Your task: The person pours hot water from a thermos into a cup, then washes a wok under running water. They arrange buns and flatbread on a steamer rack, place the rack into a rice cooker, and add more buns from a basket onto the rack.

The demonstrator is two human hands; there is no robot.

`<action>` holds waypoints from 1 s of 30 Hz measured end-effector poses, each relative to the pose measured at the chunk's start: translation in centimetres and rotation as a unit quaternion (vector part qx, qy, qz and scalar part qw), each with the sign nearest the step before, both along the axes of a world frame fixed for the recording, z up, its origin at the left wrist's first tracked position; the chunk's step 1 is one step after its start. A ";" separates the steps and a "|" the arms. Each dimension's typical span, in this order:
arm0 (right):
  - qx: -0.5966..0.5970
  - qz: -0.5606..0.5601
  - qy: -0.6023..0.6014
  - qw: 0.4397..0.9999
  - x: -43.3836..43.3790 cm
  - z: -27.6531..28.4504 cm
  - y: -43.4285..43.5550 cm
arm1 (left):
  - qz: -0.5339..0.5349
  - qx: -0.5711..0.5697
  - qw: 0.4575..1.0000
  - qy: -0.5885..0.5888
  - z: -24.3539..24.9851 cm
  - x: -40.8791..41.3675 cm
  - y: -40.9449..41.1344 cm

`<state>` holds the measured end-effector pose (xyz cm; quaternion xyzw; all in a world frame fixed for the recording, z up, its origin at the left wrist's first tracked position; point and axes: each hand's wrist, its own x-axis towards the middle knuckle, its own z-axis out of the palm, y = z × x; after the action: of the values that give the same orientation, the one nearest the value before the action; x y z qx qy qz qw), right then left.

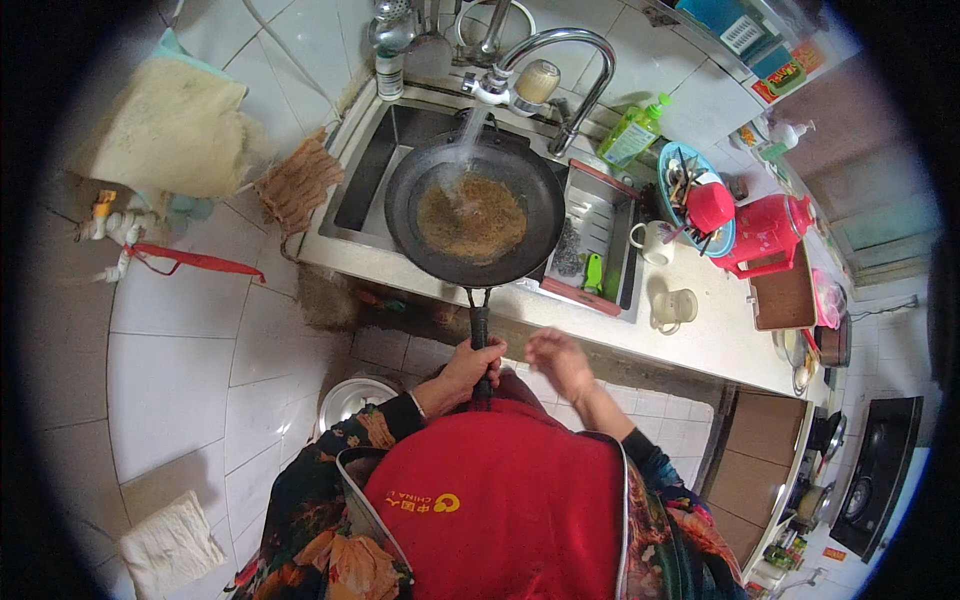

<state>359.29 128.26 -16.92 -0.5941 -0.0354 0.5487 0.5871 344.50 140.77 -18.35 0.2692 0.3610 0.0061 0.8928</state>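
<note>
A dark wok-like frying pan (405,202) rests over the left basin of the steel sink (352,187). Water runs from the faucet's white filter fitting (491,91) into it, and brownish liquid (472,225) pools at its bottom. My left hand (471,367) is closed around the pan's black handle (478,330), close to my body. To the right of that handle my right hand (559,361) hovers in front of the counter, motion-blurred, with its fingers loosely bent and nothing visible in it.
A drain basket (600,196) in the right basin holds a scourer (568,247) and a green-handled tool (593,274). Right of it on the counter stand a white mug (656,241), a glass cup (675,309), a blue basket (667,161) of utensils and a red thermos (765,229).
</note>
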 end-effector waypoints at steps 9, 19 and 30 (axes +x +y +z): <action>0.088 -0.042 -0.137 0.986 23.8 4.5 9.3 | 0.002 0.020 1.000 0.009 0.8 -0.4 0.3; -0.009 0.067 -0.293 0.954 41.0 1.1 25.8 | 0.003 0.038 0.998 0.045 0.6 -0.6 0.1; -0.047 0.136 -0.283 0.948 45.1 -3.7 32.9 | 0.011 0.054 0.995 0.080 1.9 -0.1 0.1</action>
<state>404.42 161.19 -20.63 -0.7412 -0.2548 0.4339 0.4444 344.39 140.86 -16.44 0.3130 0.4336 0.0135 0.8449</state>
